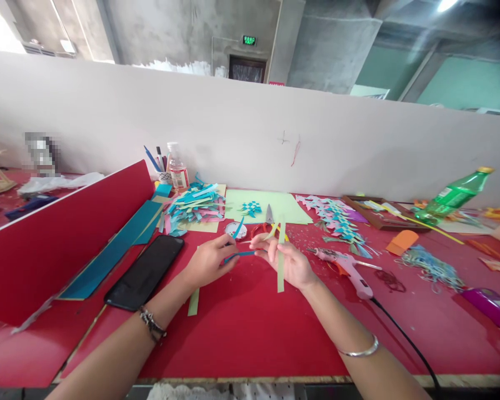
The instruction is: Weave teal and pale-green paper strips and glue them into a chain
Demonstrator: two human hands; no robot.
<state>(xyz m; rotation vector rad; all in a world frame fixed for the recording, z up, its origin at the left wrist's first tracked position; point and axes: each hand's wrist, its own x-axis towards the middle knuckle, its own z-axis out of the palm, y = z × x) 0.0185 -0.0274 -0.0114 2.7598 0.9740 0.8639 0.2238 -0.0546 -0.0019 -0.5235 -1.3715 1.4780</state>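
My left hand [210, 261] is closed on a blue paper strip [239, 229], whose upper end sticks up past the fingers. A blue stretch of paper [245, 254] runs between both hands. My right hand [285, 258] pinches a pale green paper strip [280, 272] that hangs upright, with another light bit bent near the fingertips. Under my left wrist, a second pale green strip [193, 303] lies on the red tabletop. Just beyond the hands are scissors [269, 215] and a small round white dish [235, 229], both partly hidden. A woven blue-and-green paper piece [250, 209] rests on a green sheet [281, 205].
At left are a black phone [145, 272], blue paper sheets [112, 253] and a red upright divider [66, 244]. A pile of paper strips [198, 205] sits behind. To the right lie a pink glue gun [345, 269] with a cord, woven paper chains [337, 222] and a tilted green bottle [456, 194].
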